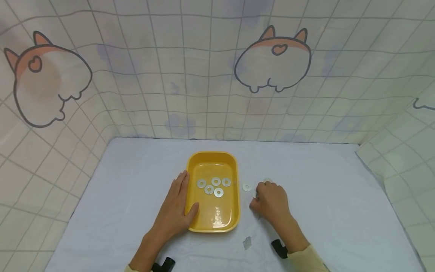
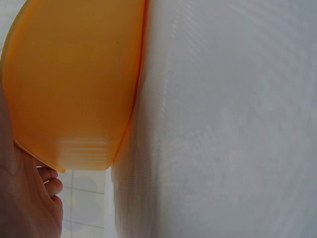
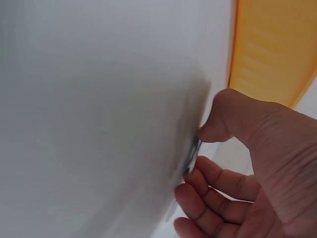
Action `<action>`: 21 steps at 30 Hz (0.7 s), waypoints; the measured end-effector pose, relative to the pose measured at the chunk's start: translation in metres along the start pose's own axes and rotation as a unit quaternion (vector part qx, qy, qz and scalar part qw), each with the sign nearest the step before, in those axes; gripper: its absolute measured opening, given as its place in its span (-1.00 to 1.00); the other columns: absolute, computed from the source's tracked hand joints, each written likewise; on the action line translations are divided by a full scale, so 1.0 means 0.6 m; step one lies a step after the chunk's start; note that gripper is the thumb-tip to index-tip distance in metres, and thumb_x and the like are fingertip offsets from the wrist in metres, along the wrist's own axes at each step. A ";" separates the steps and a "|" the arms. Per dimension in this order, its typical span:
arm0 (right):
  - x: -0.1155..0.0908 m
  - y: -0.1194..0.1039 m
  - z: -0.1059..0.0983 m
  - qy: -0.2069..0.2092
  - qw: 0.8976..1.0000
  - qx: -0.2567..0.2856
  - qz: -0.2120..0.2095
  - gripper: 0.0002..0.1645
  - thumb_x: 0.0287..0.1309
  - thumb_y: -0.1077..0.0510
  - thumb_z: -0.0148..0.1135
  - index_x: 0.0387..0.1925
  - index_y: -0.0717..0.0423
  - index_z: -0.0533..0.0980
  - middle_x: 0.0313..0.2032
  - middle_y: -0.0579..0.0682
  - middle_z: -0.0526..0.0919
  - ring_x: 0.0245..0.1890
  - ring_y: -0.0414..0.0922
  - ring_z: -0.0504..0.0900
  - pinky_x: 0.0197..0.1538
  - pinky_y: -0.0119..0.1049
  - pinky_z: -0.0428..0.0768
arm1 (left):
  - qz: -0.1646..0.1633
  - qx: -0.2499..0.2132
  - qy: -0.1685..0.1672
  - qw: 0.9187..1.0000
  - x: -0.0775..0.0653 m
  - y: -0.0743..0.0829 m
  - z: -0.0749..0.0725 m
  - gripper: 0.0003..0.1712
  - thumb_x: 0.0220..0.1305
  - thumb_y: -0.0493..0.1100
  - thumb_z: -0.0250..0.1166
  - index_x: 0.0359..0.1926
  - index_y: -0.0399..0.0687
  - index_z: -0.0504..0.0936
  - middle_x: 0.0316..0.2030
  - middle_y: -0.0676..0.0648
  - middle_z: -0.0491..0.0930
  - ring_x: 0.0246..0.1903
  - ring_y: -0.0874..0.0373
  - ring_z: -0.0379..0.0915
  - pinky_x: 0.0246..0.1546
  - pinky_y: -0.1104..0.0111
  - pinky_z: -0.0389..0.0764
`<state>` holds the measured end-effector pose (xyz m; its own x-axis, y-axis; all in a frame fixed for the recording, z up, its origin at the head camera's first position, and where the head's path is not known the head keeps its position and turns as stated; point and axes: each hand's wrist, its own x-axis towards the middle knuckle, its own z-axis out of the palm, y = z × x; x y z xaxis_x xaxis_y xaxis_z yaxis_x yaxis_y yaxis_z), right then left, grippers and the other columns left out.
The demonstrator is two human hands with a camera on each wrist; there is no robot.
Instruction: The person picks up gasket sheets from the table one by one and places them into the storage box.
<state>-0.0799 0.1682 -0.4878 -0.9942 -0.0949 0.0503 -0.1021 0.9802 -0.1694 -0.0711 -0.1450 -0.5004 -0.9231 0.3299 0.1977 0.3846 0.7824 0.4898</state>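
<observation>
Rests the left hand (image 1: 175, 209) along the left side of the yellow tray (image 1: 203, 216), at lower middle of the head frame, with straight fingers close together by the outer wall and the thumb set apart, lying at the rim. Shows in the left wrist view the palm against that rim, at lower left. Pinches a thin washer (image 3: 193, 156) between thumb and fingers of the right hand (image 1: 272, 202), right of the tray in the head frame; in the right wrist view, seen edge-on just below centre and right. Curls the remaining fingers loosely below it. Has five silvery washers (image 1: 205, 190) lying flat inside the tray, grouped around its middle, some touching or nearly so. Has a loose washer (image 1: 244, 188) on the white surface (image 1: 340, 211), between tray and right hand, and a partly hidden washer (image 1: 267, 180) just beyond the knuckles. Bears a small grey patch (image 1: 247, 243) on the surface at lower middle of the frame, below and right of the tray. Wears black straps (image 1: 279, 248) at both wrists, under pale yellow sleeves (image 1: 307, 258). Rises behind, across the upper half, to a grid-patterned curtain (image 1: 190, 83) with cartoon animal drawings (image 1: 273, 64).
</observation>
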 end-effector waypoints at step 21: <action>-0.007 0.016 0.003 0.026 0.998 0.063 -0.019 -0.75 -0.04 0.14 0.50 -0.28 0.18 0.72 -0.38 0.03 0.73 -0.37 -0.04 0.61 -0.13 -0.07 0.70 | 0.008 -0.008 0.011 1.000 -0.002 -0.003 0.003 0.07 0.37 0.04 0.25 0.69 -0.26 -0.05 0.70 -0.22 -0.04 0.70 -0.14 -0.09 0.75 0.07 -0.08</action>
<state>-0.0766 0.1777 -0.4916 -0.9867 -0.1201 0.1092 -0.1470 0.9464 -0.2877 -0.0707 -0.1462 -0.5031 -0.9170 0.3306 0.2232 0.3989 0.7682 0.5008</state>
